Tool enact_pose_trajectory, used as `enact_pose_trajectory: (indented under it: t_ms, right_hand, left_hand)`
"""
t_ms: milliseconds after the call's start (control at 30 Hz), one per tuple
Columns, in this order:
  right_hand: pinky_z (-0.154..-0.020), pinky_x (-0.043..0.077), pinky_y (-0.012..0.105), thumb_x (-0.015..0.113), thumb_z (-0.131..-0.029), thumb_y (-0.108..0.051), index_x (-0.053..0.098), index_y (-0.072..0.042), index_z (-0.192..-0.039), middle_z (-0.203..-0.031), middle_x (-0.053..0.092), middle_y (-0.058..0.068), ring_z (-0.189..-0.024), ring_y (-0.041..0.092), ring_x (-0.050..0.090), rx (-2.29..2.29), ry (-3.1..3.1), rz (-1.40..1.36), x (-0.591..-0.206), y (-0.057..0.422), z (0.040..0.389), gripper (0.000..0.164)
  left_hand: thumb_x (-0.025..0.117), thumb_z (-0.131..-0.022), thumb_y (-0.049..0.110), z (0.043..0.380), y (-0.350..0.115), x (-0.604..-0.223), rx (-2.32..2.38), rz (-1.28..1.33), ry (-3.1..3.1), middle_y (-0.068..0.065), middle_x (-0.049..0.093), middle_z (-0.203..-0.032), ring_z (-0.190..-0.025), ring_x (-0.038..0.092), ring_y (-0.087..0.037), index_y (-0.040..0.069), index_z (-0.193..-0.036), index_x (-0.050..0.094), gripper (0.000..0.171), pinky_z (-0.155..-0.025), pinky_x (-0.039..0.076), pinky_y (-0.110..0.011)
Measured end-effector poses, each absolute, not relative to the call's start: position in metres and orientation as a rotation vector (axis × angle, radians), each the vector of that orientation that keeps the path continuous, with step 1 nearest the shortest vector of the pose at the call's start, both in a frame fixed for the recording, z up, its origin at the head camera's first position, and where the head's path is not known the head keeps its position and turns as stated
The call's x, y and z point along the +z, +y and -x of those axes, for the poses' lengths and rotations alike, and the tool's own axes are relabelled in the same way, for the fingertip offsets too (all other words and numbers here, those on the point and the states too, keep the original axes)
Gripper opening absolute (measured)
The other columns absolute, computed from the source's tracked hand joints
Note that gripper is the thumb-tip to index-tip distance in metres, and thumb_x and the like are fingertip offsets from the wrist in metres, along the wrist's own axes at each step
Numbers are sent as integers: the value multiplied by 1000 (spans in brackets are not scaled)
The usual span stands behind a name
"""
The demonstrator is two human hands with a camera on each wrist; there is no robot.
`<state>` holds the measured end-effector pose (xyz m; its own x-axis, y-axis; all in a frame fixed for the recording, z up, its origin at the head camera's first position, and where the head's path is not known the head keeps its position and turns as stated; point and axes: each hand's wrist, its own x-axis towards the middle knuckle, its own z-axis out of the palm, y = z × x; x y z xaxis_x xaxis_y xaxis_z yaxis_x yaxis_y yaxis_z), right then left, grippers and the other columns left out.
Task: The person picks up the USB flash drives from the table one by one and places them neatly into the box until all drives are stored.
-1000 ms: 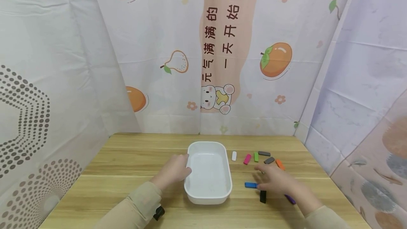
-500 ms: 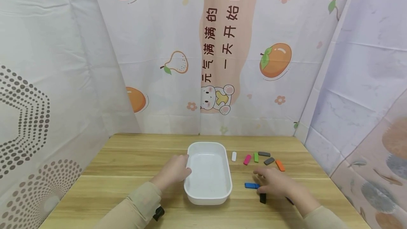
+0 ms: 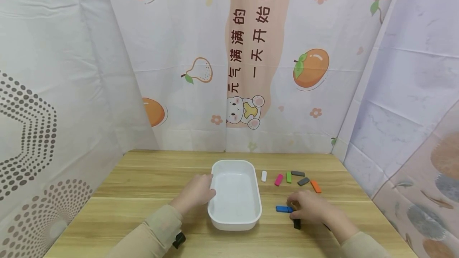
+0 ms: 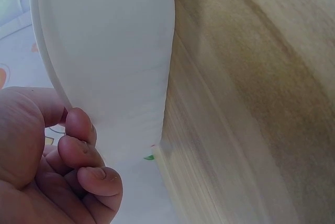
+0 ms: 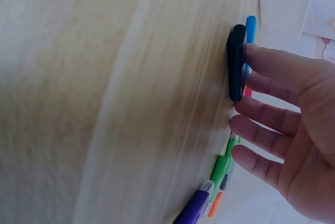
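My left hand point(image 3: 193, 193) grips the left rim of a white basin point(image 3: 259, 198); in the left wrist view its fingers point(image 4: 78, 150) curl near the basin's edge. My right hand point(image 3: 309, 207) is low over the table, right of the basin, with fingers slightly bent. Under it lies a black USB stick point(image 3: 297, 223), its far end hidden by the hand. A blue USB stick point(image 3: 283, 209) lies just left of the thumb. In the right wrist view, thumb and index fingertips are close beside the black stick point(image 5: 236, 64); whether they touch it cannot be told.
Behind the right hand lie white point(image 3: 263, 176), pink point(image 3: 279, 180), green point(image 3: 288, 177), orange point(image 3: 316, 186) and two grey sticks point(image 3: 303, 181). A purple stick point(image 5: 193, 208) shows in the right wrist view. Printed curtains point(image 3: 179, 110) border the wooden table point(image 3: 161, 166).
My right hand has shifted slightly, and its thumb and index finger have drawn closer together over the black stick. The left hand and the basin have kept their place.
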<state>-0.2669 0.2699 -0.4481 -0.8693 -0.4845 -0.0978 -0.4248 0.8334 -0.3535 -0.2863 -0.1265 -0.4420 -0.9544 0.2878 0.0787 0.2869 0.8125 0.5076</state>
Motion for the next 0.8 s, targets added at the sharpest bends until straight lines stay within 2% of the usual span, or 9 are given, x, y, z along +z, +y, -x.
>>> enact_pose_trajectory:
  t_ms: [167, 367, 533, 600, 800]
  right_hand:
    - [-85, 53, 50, 85, -83, -28, 76, -17, -102, -101, 69, -7, -94, 16, 61, -503, 2811, 685, -449, 270, 268, 24]
    - [-75, 51, 38, 84, -84, -24, 77, -21, -96, -93, 67, -12, -82, 12, 54, -490, 2814, 701, -451, 271, 271, 14]
    - [-67, 45, 30, 82, -85, -21, 77, -22, -95, -86, 63, -16, -76, 9, 51, -497, 2811, 744, -453, 271, 271, 11]
    - [-65, 44, 29, 82, -86, -21, 77, -22, -94, -84, 62, -17, -75, 8, 50, -507, 2808, 752, -453, 271, 271, 10]
    - [-65, 44, 30, 83, -85, -20, 77, -22, -91, -82, 61, -16, -75, 9, 49, -532, 2810, 770, -452, 271, 272, 9]
  left_hand:
    - [64, -85, 7, 286, -127, -441, 828, -497, 2999, -2, 59, -73, -60, 55, -15, -8, -120, 65, 38, -53, 49, -28]
    - [65, -84, 7, 287, -127, -442, 818, -531, 3020, -1, 57, -72, -61, 54, -15, -5, -113, 66, 32, -53, 48, -29]
    - [65, -84, 8, 286, -127, -442, 820, -511, 3011, -2, 59, -75, -62, 54, -15, -8, -119, 65, 39, -54, 48, -29]
    - [65, -85, 8, 286, -127, -442, 819, -499, 3008, -3, 59, -77, -62, 55, -15, -9, -123, 64, 42, -55, 49, -29]
    - [65, -85, 8, 286, -127, -442, 830, -502, 3012, -2, 58, -72, -61, 54, -16, -8, -119, 65, 38, -54, 48, -29]
